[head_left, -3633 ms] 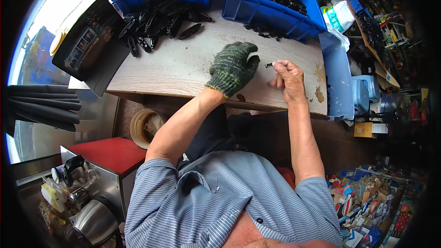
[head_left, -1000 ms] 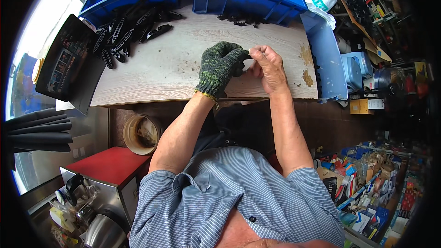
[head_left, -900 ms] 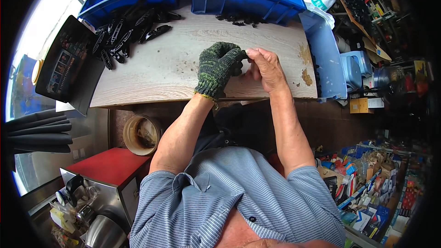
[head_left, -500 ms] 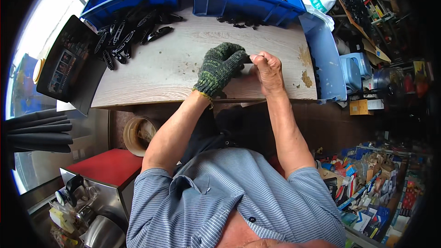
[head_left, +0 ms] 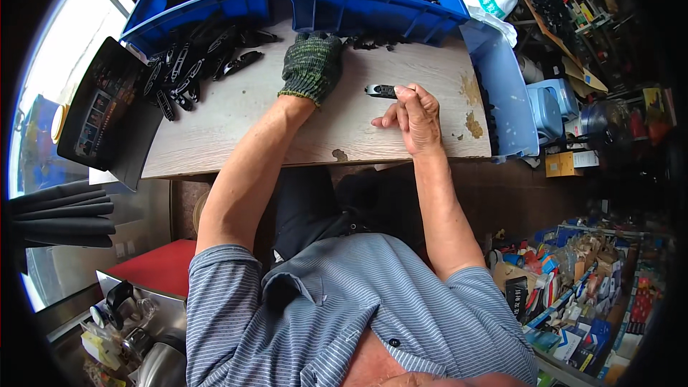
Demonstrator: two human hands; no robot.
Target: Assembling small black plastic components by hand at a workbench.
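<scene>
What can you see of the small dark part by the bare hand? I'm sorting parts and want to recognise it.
The small dark part is a short, flat, elongated piece, black with a paler patch near its left end, seemingly plastic. It lies flat on the wooden table, pointing left to right. The right hand pinches its right end with its fingers. Finer detail is too small to tell.
</scene>
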